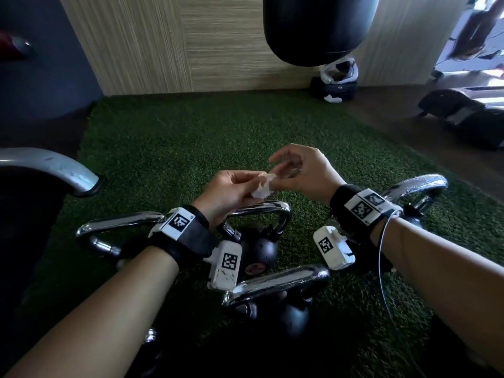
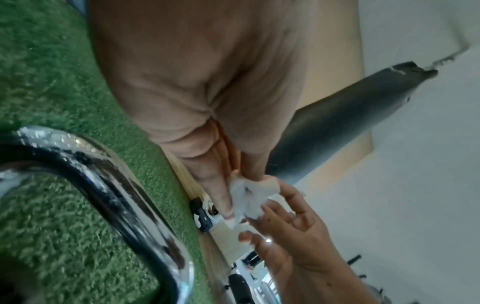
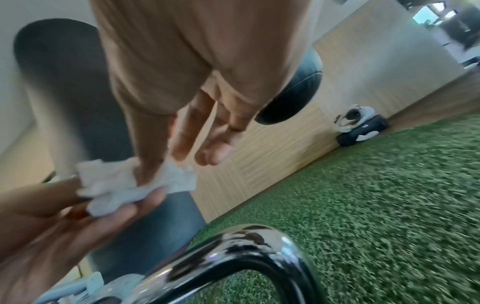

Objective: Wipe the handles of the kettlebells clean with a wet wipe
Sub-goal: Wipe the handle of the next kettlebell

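Observation:
A crumpled white wet wipe point(image 1: 262, 186) is held up in the air between both hands, above the green turf. My left hand point(image 1: 252, 188) pinches its lower part between thumb and fingers. My right hand point(image 1: 282, 179) pinches the wipe's other edge, its remaining fingers point(image 3: 207, 156) spread loosely. Below the hands stand several black kettlebells with chrome handles: a middle one point(image 1: 261, 207), one at the left point(image 1: 117, 222), one nearest me point(image 1: 278, 282) and one at the right point(image 1: 417, 186). No hand touches a handle. The wrist views show the wipe point(image 2: 246, 197) point(image 3: 109, 185) close up.
A big grey kettlebell handle point(image 1: 49, 162) curves in at the far left. A black punching bag point(image 1: 316, 28) hangs over the far edge of the turf point(image 1: 191, 137). White shoes on a black box point(image 1: 336, 80) stand by the wood-panel wall. Dark equipment point(image 1: 463, 115) lies at the right.

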Tool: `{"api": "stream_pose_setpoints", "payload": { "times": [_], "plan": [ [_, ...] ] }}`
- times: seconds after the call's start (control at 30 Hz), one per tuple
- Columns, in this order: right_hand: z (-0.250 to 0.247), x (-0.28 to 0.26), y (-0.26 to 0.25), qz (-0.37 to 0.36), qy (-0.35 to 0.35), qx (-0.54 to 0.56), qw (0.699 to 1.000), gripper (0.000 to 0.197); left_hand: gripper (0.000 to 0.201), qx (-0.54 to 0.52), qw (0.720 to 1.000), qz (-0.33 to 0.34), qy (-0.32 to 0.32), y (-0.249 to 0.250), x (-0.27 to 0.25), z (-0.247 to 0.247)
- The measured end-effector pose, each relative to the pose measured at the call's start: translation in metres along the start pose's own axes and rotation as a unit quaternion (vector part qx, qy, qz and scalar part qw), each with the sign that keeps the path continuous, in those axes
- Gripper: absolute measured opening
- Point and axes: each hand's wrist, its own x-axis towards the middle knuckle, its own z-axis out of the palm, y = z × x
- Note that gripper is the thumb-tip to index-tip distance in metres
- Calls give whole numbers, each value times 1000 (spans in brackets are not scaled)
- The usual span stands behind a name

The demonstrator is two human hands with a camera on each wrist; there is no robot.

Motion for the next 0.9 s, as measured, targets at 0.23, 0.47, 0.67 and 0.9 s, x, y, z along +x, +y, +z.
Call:
{"api": "stream_pose_setpoints", "payload": {
  "times": [0.23,0.47,0.67,0.9],
  "plan": [
    [-15,-17,99,193,-100,-23,976,40,36,472,833,258,129,-25,-7,-22],
    [37,-32,140,217,-214,-8,952,49,23,537,785,289,108,-43,-5,-5],
    [56,-34,150,217,-156,-3,964,35,13,555,769,300,108,-52,-15,-11],
    [59,-43,148,232,-126,16,964,28,17,512,796,281,160,-57,-29,-36]
  ]
}}
